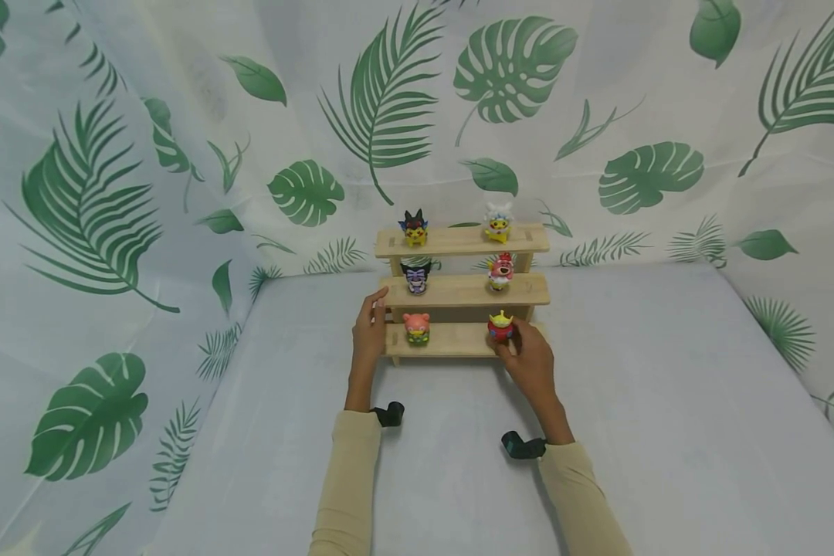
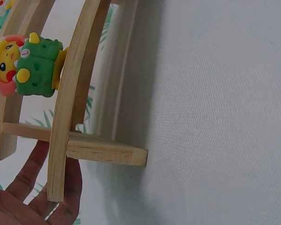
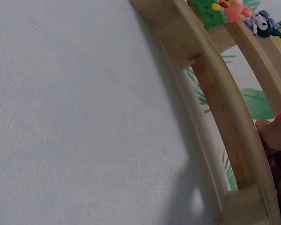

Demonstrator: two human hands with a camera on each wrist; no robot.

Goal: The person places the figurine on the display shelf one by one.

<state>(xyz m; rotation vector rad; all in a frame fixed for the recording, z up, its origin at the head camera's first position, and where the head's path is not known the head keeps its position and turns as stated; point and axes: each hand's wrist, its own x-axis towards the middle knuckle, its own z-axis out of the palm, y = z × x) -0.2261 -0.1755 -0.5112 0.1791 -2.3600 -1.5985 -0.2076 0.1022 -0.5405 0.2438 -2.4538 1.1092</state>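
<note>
The right hand (image 1: 528, 363) pinches the little red toy (image 1: 500, 327) – small, hard, probably light; left hand (image 1: 370, 328), fingers straight, steadies the shelf (image 1: 459, 340).

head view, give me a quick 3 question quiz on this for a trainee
1. True or false: the right hand holds the red toy on the lowest step of the shelf.
2. How many toys stand on the shelf? A) four B) six C) eight
3. Fill in: the left hand touches the shelf's ____ end.

Key
1. True
2. B
3. Left; its fingers lie against the wood there.
</note>
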